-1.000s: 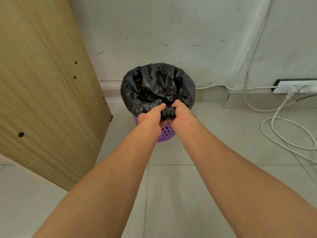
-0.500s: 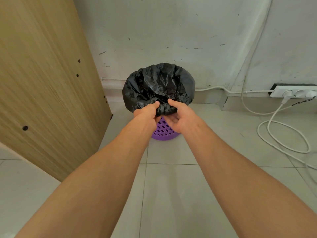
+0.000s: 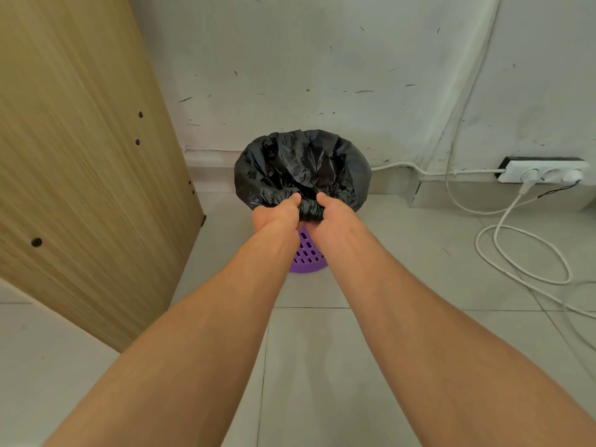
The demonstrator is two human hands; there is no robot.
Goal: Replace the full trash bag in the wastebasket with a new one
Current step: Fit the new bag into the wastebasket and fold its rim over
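A small purple perforated wastebasket (image 3: 308,257) stands on the tiled floor against the wall. A black trash bag (image 3: 303,166) lines it, its edge folded down over the rim. My left hand (image 3: 275,214) and my right hand (image 3: 335,217) are side by side at the near rim, both closed on a bunched fold of the bag's edge. My forearms hide most of the basket's front. What lies inside the bag cannot be made out.
A wooden panel (image 3: 80,150) with screw holes leans close on the left. A white power strip (image 3: 541,171) lies by the wall at right, with white cables (image 3: 522,256) looped over the floor. Grey floor tiles (image 3: 306,366) lie between me and the basket.
Both hands have closed again on the bunched bag edge at the near rim; half a second ago my right hand was looser below it. The view has shifted slightly.
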